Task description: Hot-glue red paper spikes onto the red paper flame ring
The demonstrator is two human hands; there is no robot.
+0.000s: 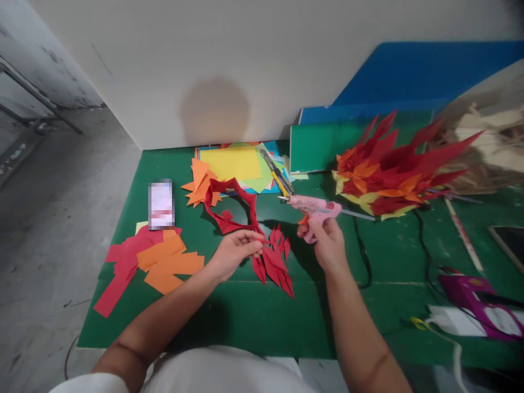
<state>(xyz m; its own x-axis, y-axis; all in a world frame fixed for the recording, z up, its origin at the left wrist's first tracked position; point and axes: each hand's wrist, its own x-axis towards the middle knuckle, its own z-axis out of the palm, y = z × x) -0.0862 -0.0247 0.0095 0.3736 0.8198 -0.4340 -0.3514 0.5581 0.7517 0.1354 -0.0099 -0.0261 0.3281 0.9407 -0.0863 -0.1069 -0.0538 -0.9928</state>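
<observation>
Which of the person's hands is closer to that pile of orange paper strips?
Left. The left hand is just right of the orange paper strips, pinching a red paper piece; the right hand holds the pink glue gun farther right.

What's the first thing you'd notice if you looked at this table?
Probably the big spiky paper flower in red, orange and yellow, at the back right of the green table. Next, in the middle, the right hand grips a pink glue gun while the left hand pinches red folded paper.
</observation>
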